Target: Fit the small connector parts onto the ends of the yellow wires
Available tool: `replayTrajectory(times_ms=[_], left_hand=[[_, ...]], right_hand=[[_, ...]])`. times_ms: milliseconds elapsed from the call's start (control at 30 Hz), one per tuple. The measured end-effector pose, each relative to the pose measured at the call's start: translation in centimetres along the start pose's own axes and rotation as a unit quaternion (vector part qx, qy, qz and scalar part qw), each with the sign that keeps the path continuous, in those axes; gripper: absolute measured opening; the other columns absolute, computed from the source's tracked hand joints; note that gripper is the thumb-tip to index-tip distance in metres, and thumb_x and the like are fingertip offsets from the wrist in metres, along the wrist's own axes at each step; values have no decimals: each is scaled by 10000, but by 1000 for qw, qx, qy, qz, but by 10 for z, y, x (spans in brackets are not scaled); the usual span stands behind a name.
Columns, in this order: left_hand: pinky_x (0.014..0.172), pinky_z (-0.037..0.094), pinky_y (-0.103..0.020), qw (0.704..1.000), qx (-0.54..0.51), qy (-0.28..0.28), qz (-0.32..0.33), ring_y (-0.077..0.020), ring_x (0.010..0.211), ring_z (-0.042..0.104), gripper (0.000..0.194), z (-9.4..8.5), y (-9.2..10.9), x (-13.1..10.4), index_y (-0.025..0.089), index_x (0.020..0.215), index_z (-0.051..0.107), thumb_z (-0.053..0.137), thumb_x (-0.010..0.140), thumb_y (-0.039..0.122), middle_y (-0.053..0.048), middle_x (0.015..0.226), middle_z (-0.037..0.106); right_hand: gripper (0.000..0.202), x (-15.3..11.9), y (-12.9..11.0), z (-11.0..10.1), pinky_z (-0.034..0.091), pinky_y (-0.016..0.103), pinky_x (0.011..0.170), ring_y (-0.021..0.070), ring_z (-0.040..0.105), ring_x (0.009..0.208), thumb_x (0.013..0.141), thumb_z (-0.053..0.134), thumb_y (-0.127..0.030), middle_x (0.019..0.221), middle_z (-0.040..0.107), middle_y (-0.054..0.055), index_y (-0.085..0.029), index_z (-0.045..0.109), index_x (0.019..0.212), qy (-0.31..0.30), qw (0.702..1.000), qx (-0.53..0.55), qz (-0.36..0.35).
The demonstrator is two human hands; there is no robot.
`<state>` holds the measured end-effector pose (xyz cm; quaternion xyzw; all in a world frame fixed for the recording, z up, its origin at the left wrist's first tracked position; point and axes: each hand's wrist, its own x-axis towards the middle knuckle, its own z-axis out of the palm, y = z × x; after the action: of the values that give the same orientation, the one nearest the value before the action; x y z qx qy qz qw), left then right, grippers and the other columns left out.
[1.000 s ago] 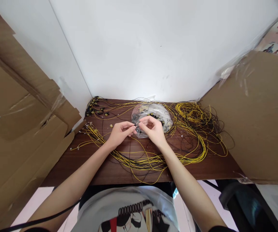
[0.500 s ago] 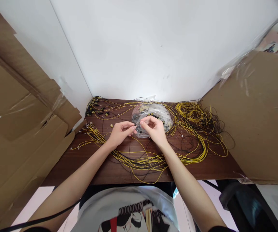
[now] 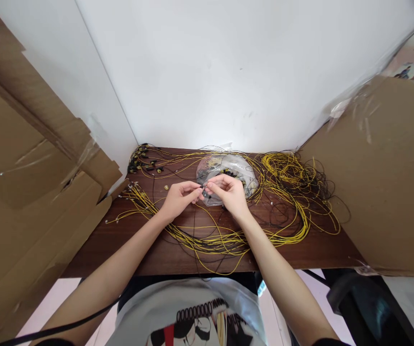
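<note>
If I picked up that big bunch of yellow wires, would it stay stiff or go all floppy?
Probably floppy: the yellow wires are thin and lie in loose curls on the table. They would likely snag too, since black wires loop through them. Likely light for such a big pile.

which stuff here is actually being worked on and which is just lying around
In use:
left hand and right hand, pinching a small black part
clear bag of parts
yellow wires

Lying about:
cardboard sheets
cardboard box
coiled wires
black connectors
</note>
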<state>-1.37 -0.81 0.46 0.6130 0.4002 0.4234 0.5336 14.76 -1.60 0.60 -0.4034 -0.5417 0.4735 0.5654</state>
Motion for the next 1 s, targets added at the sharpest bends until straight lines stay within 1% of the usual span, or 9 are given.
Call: replayTrajectory(times_ms=[133,300,500,700,1000], left_hand=[[563,458,-230,1000,-8,3,-3,-102,537,546,245,0,1,0,107,788,653,668,716,341,-43,650,670],[556,456,-225,1000,-12,15,-4,-95,529,543,240,1,1,0,108,787,647,678,707,332,-39,646,671],[552,450,-221,999,-25,23,-4,-96,535,544,253,0,0,0,103,795,645,686,697,333,-39,648,670],[547,439,-218,999,-22,24,2,-90,525,527,256,0,0,1,102,800,644,687,697,332,-32,639,665],[543,431,-217,999,-25,21,9,-91,529,526,247,0,-2,1,101,806,641,683,702,321,-33,638,663]], right_hand=[[226,-1,1,1,539,308,657,168,644,633,692,708,-370,684,674,31,-168,665,781,-22,1000,-4,1],[182,-1,3,1,514,295,656,168,631,654,692,704,-331,716,677,34,-172,687,779,-28,998,-52,-8],[187,-1,3,1,519,290,653,162,630,635,694,696,-331,690,670,24,-170,674,788,-25,1000,-3,8],[188,1,7,-4,491,267,647,157,613,656,727,665,-318,730,675,41,-151,672,812,-13,996,-86,-10],[192,1,6,-7,472,256,642,151,596,662,762,634,-323,759,670,45,-148,673,832,-33,991,-125,-20]])
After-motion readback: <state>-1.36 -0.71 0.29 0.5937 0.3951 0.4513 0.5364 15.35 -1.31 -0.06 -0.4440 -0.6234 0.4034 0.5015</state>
